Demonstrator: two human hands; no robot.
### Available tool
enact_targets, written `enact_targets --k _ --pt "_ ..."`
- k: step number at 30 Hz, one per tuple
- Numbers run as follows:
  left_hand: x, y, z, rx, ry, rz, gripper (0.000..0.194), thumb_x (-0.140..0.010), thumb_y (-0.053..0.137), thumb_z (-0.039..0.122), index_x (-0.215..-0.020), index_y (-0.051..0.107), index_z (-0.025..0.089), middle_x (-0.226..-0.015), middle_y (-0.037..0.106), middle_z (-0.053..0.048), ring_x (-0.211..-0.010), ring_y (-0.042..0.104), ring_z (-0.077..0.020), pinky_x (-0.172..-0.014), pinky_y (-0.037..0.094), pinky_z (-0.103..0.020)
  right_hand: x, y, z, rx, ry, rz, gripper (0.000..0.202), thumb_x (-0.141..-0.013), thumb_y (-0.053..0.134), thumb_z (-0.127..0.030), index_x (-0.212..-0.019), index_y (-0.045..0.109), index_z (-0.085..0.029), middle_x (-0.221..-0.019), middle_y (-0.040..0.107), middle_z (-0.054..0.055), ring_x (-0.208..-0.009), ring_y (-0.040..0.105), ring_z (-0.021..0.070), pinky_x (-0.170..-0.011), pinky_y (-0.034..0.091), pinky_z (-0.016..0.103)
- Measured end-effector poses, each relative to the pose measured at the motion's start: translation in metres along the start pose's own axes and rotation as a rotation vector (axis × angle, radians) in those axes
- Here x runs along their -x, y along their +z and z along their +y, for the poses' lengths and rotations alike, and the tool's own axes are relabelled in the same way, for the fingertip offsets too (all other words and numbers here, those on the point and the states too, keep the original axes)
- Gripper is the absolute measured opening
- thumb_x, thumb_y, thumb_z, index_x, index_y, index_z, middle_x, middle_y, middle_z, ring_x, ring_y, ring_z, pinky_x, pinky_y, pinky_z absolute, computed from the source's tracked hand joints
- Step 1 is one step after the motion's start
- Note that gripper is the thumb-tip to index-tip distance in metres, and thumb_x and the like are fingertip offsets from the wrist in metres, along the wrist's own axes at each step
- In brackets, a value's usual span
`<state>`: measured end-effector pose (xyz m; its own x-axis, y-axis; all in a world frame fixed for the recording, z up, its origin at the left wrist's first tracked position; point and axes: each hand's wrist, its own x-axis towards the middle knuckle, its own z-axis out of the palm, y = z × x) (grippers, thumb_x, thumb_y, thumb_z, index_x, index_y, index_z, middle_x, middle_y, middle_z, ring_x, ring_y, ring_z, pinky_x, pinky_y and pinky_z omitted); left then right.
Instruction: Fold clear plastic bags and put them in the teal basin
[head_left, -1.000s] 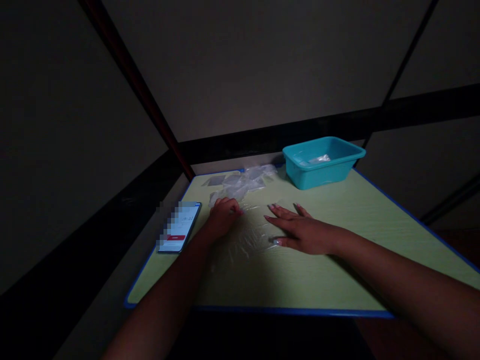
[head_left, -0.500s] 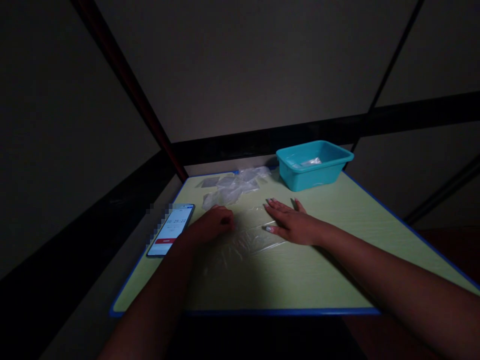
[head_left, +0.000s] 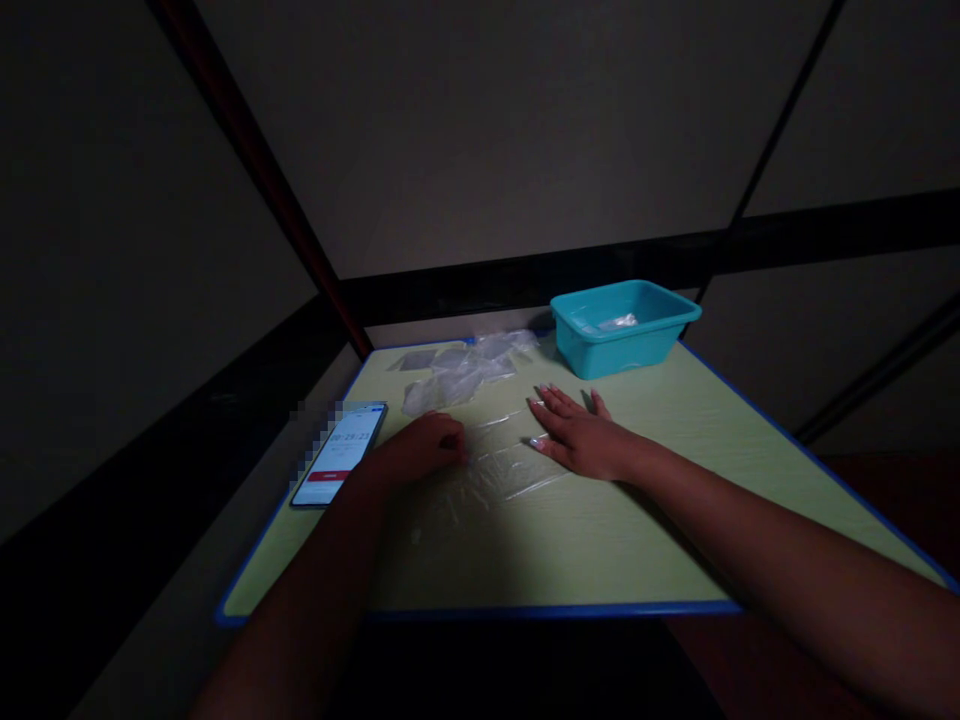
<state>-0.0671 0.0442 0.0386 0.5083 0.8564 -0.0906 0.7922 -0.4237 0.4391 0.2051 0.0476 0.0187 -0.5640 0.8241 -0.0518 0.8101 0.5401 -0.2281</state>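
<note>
A clear plastic bag (head_left: 499, 475) lies flat and slightly wrinkled on the pale green table, between my hands. My left hand (head_left: 431, 445) is curled closed at the bag's left edge, its fingertips pinched on the film. Spread flat, my right hand (head_left: 577, 430) rests on the bag's right part with its fingers apart. Beyond my left hand, several clear plastic bags (head_left: 457, 375) lie loosely overlapping toward the back of the table.
A turquoise basket (head_left: 619, 348) with some clear plastic inside stands at the back right of the table (head_left: 645, 560). Left of my left forearm lies a lit phone (head_left: 341, 455). A wall rises behind the table.
My right hand has shifted slightly up the bag and its fingers are spread wider. My left hand has stayed in nearly the same place. The view has moved slightly.
</note>
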Motion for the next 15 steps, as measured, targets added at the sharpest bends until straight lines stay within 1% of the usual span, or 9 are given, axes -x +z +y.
enact_targets --k 3,7,10,12,15 --pt "0.0 -0.001 0.002 0.0 -0.003 -0.001 0.014 -0.073 0.062 0.03 -0.066 0.057 0.019 -0.075 0.055 -0.001 -0.076 0.052 -0.0194 -0.068 0.038 -0.028 -0.001 -0.002 -0.005 -0.001 -0.029 0.039 0.065 -0.095 0.03 -0.053 -0.15 0.02 -0.021 -0.156 0.007 0.013 -0.143 0.006 0.0324 -0.103 0.004 0.072" --pt "-0.001 0.001 0.001 0.013 0.002 -0.012 0.015 -0.073 0.06 0.03 -0.065 0.055 0.019 -0.072 0.056 0.0 -0.074 0.053 -0.0187 -0.066 0.037 -0.028 -0.003 0.0 -0.019 -0.034 -0.184 0.041 0.063 -0.096 0.032 -0.05 -0.151 0.016 -0.025 -0.156 0.015 0.01 -0.143 0.014 0.0293 -0.105 -0.001 0.069" --pt "-0.002 0.004 0.002 0.034 0.018 0.028 0.013 -0.074 0.056 0.028 -0.065 0.054 0.019 -0.072 0.056 0.0 -0.073 0.053 -0.0185 -0.066 0.037 -0.028 -0.006 0.004 -0.028 -0.04 -0.268 0.02 0.061 -0.097 0.032 -0.048 -0.151 0.015 -0.026 -0.155 0.02 0.009 -0.143 0.017 0.0269 -0.107 -0.002 0.066" --pt "-0.002 0.005 0.006 0.046 -0.003 0.059 0.012 -0.073 0.055 0.028 -0.065 0.054 0.02 -0.072 0.057 -0.001 -0.072 0.053 -0.0185 -0.065 0.037 -0.028 -0.007 0.006 -0.031 -0.037 -0.279 0.024 0.06 -0.097 0.03 -0.048 -0.151 0.016 -0.025 -0.154 0.023 0.009 -0.142 0.018 0.0265 -0.108 -0.003 0.064" --pt "-0.001 0.006 0.012 0.07 -0.039 0.048 0.011 -0.072 0.055 0.028 -0.066 0.054 0.02 -0.07 0.058 0.0 -0.071 0.053 -0.0184 -0.063 0.038 -0.027 -0.009 0.007 -0.029 -0.03 -0.253 0.04 0.059 -0.098 0.027 -0.049 -0.15 0.017 -0.023 -0.154 0.024 0.009 -0.142 0.018 0.0266 -0.108 -0.003 0.064"
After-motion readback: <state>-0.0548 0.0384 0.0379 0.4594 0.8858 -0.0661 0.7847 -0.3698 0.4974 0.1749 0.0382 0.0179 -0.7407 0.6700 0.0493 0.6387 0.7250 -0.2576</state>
